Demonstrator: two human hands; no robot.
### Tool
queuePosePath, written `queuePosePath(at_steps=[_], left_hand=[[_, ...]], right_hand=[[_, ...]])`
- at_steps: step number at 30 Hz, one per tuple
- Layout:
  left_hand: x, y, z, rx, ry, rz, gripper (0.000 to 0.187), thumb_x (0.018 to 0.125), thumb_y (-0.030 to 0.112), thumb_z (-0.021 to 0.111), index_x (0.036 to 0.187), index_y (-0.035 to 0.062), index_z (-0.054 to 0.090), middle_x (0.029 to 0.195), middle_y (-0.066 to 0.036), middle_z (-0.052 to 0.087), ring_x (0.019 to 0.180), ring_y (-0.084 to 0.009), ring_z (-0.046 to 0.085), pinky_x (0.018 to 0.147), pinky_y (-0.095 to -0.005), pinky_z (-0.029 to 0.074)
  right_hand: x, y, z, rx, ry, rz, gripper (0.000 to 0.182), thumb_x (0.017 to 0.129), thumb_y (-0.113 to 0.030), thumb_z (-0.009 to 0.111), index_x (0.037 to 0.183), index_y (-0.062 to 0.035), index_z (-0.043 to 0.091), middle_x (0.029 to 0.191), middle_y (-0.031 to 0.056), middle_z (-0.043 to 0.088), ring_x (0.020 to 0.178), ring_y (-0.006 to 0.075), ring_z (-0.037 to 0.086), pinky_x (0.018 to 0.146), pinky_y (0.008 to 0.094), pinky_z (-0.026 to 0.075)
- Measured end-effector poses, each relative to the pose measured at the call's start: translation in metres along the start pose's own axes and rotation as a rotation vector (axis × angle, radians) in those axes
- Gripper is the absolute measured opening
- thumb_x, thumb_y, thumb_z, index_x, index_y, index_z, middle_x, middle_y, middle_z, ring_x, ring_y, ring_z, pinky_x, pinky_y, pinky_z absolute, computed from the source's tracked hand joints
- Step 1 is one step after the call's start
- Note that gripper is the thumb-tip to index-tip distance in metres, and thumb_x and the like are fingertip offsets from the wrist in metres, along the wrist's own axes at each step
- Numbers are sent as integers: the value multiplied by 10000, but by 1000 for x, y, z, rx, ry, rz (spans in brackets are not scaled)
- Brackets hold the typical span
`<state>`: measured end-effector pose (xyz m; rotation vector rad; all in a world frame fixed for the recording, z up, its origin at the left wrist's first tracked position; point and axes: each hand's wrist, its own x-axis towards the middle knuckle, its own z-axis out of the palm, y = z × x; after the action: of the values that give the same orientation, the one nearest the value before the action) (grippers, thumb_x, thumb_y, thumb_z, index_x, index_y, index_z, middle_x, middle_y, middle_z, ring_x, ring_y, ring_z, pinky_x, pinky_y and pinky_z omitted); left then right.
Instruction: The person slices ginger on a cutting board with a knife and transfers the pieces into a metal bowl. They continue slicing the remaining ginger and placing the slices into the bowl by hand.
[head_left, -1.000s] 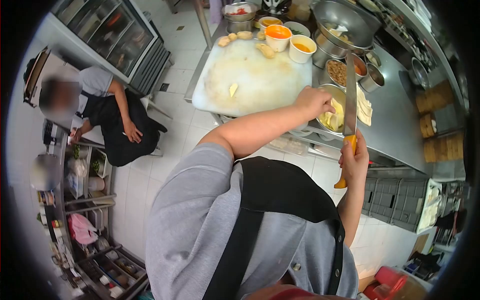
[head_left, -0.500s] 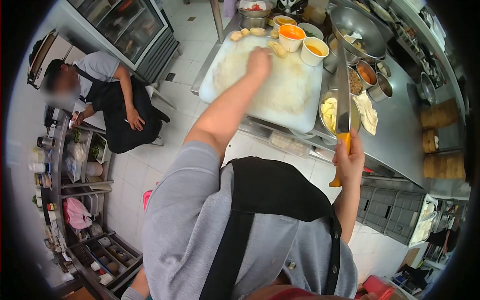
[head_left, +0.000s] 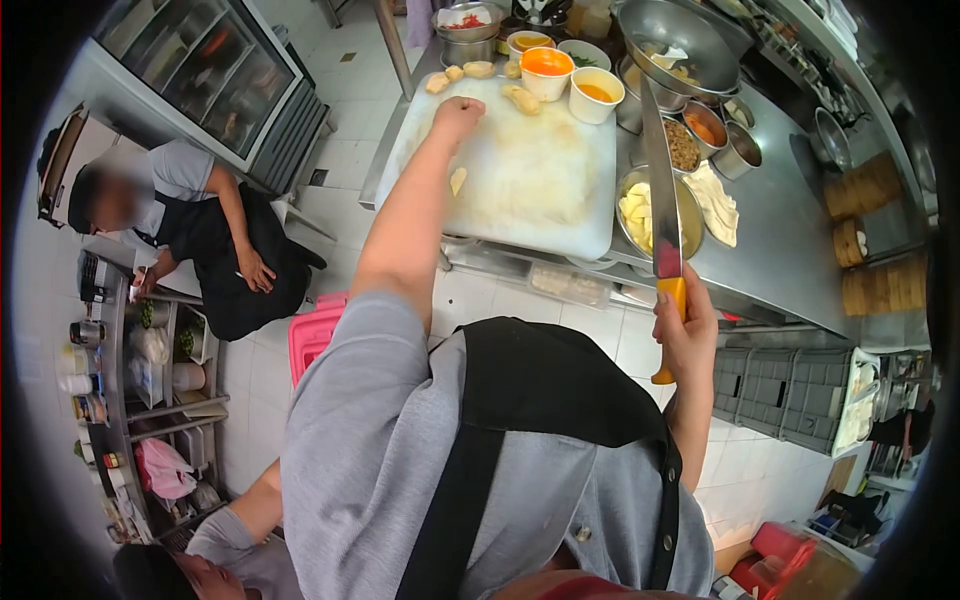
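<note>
My right hand (head_left: 688, 318) is wrapped around the yellow handle of a long kitchen knife (head_left: 658, 175), its blade pointing away from me beside the cutting board. Over the left part of the white cutting board (head_left: 550, 190) is my left hand (head_left: 459, 117), fingers curled; whatever they may hold is hidden. A pale slice (head_left: 458, 181), like peeled ginger, lies on the board below that hand. A larger pale knob resembling ginger (head_left: 521, 100) rests by the cups, and several smaller pieces (head_left: 479, 70) line the board's far edge.
Cups of orange sauce (head_left: 547, 65) and yellow liquid (head_left: 597, 95) stand at the board's far right. A bowl of pale yellow chunks (head_left: 690, 225), metal containers and a large wok (head_left: 675, 40) fill the right side. A seated person (head_left: 220, 230) is at left; another leans in at lower left.
My left hand has moved left across the board, and the pale slice has come into sight beneath it. The knife stays in my right hand. Another person has entered at lower left.
</note>
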<state>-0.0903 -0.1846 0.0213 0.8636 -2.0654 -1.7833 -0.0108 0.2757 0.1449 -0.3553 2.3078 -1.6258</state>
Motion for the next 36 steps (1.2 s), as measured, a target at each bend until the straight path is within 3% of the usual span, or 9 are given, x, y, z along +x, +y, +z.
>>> queuePosePath(at_steps=[4, 7, 13, 14, 18, 20, 23, 29, 36], left_hand=[[-44, 30, -21, -674, -399, 11, 118, 947, 160, 650, 1005, 61, 616, 805, 21, 564, 720, -91, 522, 653, -221, 465], [-68, 38, -41, -703, -393, 40, 94, 944, 132, 649, 1001, 62, 621, 829, 7, 593, 713, -93, 542, 646, -225, 469], [-68, -4, -132, -471, 203, 111, 131, 936, 69, 637, 1059, 42, 599, 942, -40, 639, 810, -127, 618, 727, -247, 520], [-65, -16, -141, -454, 329, 159, 337, 885, 91, 682, 1196, 8, 583, 1060, -111, 669, 904, -211, 665, 817, -315, 545], [-43, -63, -165, 790, 701, 122, 763, 746, 181, 766, 1402, -51, 453, 1308, -235, 594, 1032, -300, 670, 916, -367, 516], [-54, -63, -165, 563, 651, 151, 548, 775, 227, 737, 1261, 13, 601, 1171, -218, 662, 1110, -323, 633, 932, -371, 507], [-93, -24, -135, 229, 603, 132, 428, 834, 236, 724, 1188, 6, 650, 1147, -182, 681, 931, -247, 688, 828, -358, 529], [-137, -6, -69, 664, 248, 143, 386, 870, 312, 698, 1148, 46, 673, 1012, -167, 693, 935, -275, 668, 842, -382, 519], [-134, -32, -18, 699, 173, 154, 231, 822, 171, 729, 1026, 67, 694, 1058, -117, 622, 932, -292, 643, 843, -368, 506]], right_hand=[[-2, 3, 1, 51, -20, 15, 481, 930, -63, 596, 1393, -8, 477, 775, -7, 544, 577, 61, 489, 514, 213, 416], [3, 10, 5, 27, -56, 15, 492, 940, -67, 597, 1409, -15, 459, 791, 7, 565, 556, 58, 490, 492, 206, 408], [18, 16, 23, -18, -222, 8, 487, 935, -84, 596, 1401, -23, 469, 787, 0, 562, 553, 64, 493, 498, 216, 419], [21, 15, 28, -32, -251, 18, 480, 929, -87, 596, 1391, -26, 482, 779, -7, 555, 559, 69, 497, 508, 223, 428], [33, 12, 52, -29, -365, 35, 487, 928, -85, 596, 1395, -24, 473, 783, -1, 560, 549, 70, 495, 504, 223, 427], [41, 16, 61, -36, -393, 16, 491, 926, -84, 599, 1396, -23, 471, 784, 1, 561, 547, 71, 494, 503, 223, 426], [47, 18, 70, -29, -441, -6, 499, 925, -84, 604, 1399, -15, 467, 786, 8, 561, 545, 72, 494, 501, 224, 424], [57, 14, 80, -137, -467, -73, 506, 943, -140, 584, 1431, -96, 456, 750, 21, 543, 547, 78, 501, 523, 243, 447], [60, 30, 89, -371, -560, -114, 530, 933, -199, 612, 1435, -166, 448, 961, 239, 674, 834, 347, 666, 790, 390, 515]])
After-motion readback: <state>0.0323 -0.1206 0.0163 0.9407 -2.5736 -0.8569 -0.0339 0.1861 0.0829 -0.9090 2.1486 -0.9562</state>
